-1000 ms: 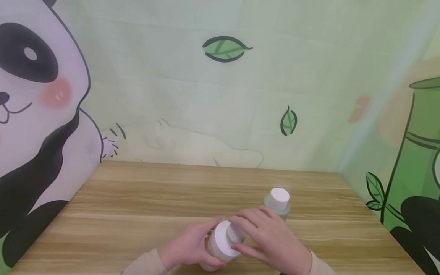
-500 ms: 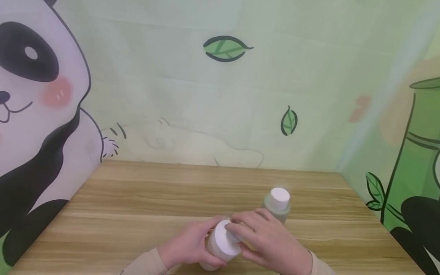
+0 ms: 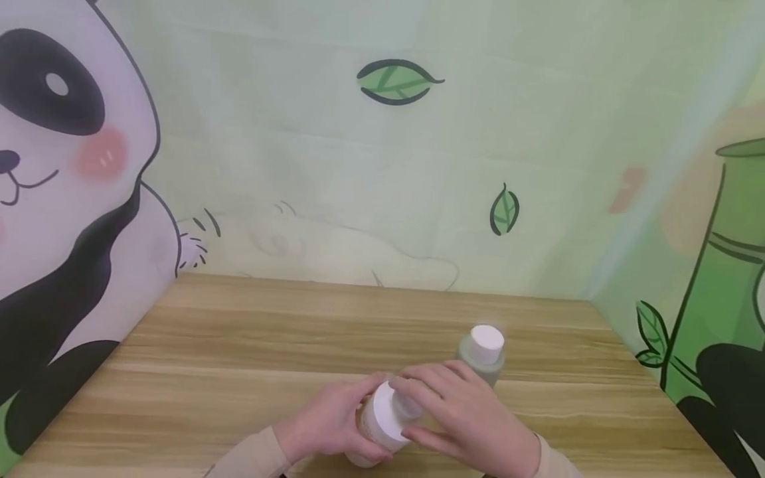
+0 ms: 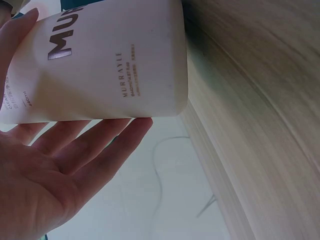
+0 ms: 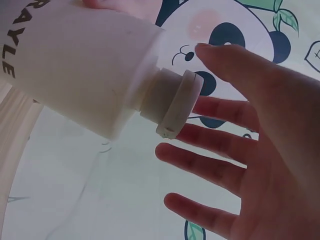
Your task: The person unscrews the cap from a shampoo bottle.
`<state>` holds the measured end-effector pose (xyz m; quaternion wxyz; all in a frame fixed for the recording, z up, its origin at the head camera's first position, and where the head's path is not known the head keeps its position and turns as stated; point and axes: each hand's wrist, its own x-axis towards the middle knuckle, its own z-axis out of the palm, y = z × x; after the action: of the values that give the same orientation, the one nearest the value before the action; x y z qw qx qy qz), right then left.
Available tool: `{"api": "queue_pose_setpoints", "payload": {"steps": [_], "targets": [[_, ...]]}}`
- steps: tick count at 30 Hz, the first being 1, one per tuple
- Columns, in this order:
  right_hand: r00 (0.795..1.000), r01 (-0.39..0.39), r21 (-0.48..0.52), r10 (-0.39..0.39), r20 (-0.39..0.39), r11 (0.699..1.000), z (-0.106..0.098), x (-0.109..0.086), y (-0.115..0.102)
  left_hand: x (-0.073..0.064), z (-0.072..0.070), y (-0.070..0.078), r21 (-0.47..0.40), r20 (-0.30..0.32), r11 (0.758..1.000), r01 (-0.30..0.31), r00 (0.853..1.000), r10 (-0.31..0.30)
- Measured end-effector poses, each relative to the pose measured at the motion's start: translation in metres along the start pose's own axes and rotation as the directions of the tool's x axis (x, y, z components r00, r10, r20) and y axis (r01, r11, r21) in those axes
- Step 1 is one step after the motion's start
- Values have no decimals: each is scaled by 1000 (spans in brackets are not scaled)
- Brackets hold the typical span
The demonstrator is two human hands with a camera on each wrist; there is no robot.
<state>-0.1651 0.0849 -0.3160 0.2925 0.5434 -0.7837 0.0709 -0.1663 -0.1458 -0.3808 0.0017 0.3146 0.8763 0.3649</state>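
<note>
My left hand (image 3: 325,421) grips a white bottle (image 3: 376,431) tilted to the right, thumb in front and fingers behind. In the left wrist view, the bottle (image 4: 115,60) shows brown lettering and its base is close over the table. My right hand (image 3: 469,415) is at the bottle's top. The right wrist view shows a short pale neck ending in a wider round top (image 5: 181,105). There the right fingers (image 5: 205,167) are spread and nearly straight, the upper ones right by the round top, and the thumb stands apart from it.
A second bottle, pale green with a white cap (image 3: 487,344), stands upright just behind my right hand and is partly hidden by it. The wood-grain table (image 3: 239,345) ends at a printed cloth backdrop (image 3: 299,166) with pandas and leaves.
My right fingers and thumb closed in around the bottle's top half a second ago, and now the thumb has swung back out. The left hand and its bottle have hardly moved.
</note>
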Motion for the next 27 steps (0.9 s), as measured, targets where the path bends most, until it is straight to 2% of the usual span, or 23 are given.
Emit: {"api": "queue_pose_setpoints", "payload": {"steps": [5, 11, 21, 23, 27], "targets": [[999, -44, -8, 44, -29, 999, 3, 0, 0, 0, 0, 0, -17, 11, 1000, 12, 1000, -11], [998, -48, -16, 48, -37, 999, 4, 0, 0, 0, 0, 1, -1, 14, 1000, 12, 1000, -12], [999, 40, 14, -40, -21, 999, 2, 1, 0, -1, 1, -1, -4, 7, 1000, -2, 1000, 2], [1000, 28, 17, -28, -14, 999, 2, 1, 0, -1, 1, 0, 0, 1, 1000, -17, 1000, 17], [999, -14, 8, 15, -50, 1000, 3, 1, 1, -1, 1, 0, 0, -7, 999, -32, 999, 32]]}}
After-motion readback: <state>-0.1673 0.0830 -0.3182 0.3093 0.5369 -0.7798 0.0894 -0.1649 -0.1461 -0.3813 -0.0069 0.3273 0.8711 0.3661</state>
